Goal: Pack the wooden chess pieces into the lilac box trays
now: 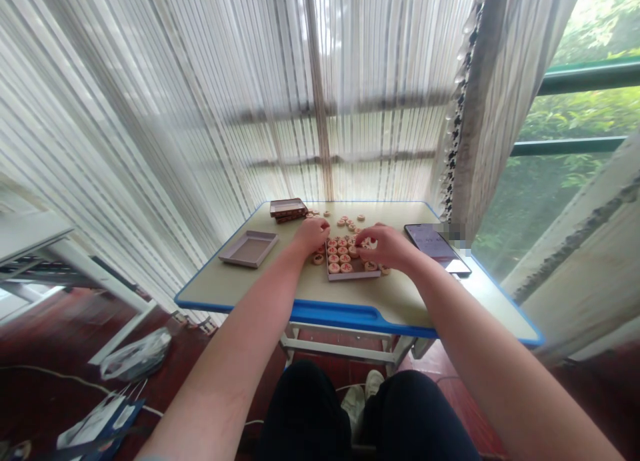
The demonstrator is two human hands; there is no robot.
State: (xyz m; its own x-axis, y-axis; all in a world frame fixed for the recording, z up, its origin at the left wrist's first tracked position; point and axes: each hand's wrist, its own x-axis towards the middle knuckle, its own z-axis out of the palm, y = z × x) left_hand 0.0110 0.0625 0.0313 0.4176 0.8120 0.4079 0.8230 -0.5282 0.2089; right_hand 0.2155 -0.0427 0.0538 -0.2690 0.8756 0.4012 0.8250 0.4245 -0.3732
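Observation:
A shallow box stands near the middle of the table, with round wooden Chinese chess pieces set in rows, most with red characters. Over its right part, my right hand is closed in a pinch, its fingertips on one chess piece. My left hand is at the box's far left corner with fingers curled together; whatever they hold is hidden. Beside the box's left wall lies a loose piece, and another sits by its right wall. Several more pieces are scattered behind the box.
An empty shallow tray lies on the left of the table. Dark-sided box parts are stacked at the far left. A phone lies on the right. Sheer curtains hang just behind the table.

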